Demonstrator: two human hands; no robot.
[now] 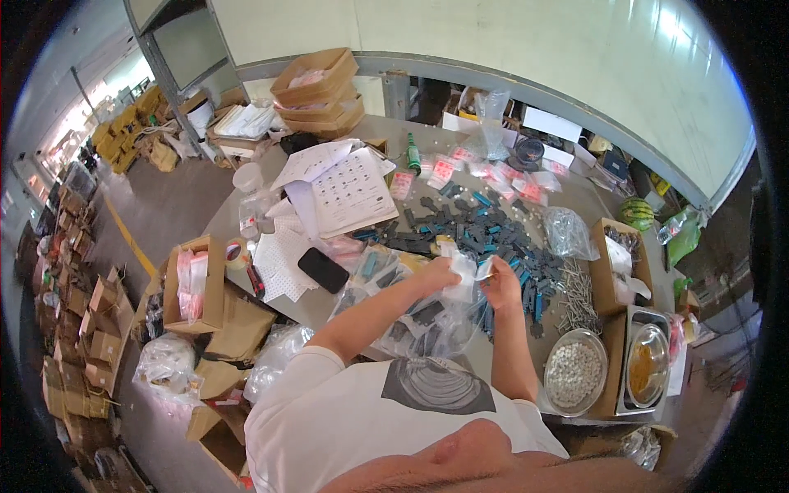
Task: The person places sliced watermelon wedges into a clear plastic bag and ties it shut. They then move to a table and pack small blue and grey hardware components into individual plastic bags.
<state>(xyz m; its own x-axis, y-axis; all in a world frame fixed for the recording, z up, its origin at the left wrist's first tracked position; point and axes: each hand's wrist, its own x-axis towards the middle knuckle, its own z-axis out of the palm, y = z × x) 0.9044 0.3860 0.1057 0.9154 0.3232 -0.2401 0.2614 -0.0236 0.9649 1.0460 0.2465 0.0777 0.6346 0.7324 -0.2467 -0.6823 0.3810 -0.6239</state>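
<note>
Over the near middle of the table, my left hand (pixel 440 276) is closed on a small whitish packet (pixel 465 281). Close beside it, my right hand (pixel 501 287) pinches a small white and light-blue piece (pixel 485 269), whose kind I cannot make out. Under my forearms lie clear plastic bags (pixel 427 322) with dark parts in them. Beyond my hands spreads a heap of dark grey and blue plastic parts (pixel 481 226). To the right of the heap is a pile of metal screws (pixel 579 300).
A bowl of white pellets (pixel 575 371) and a metal tray (pixel 648 366) stand at the right. Left of my arms lie a black phone (pixel 323 270) and printed sheets (pixel 349 193). Red-and-white packets (pixel 526 187) and a green bottle (pixel 412 154) are farther back. An open cardboard box (pixel 620 267) stands right.
</note>
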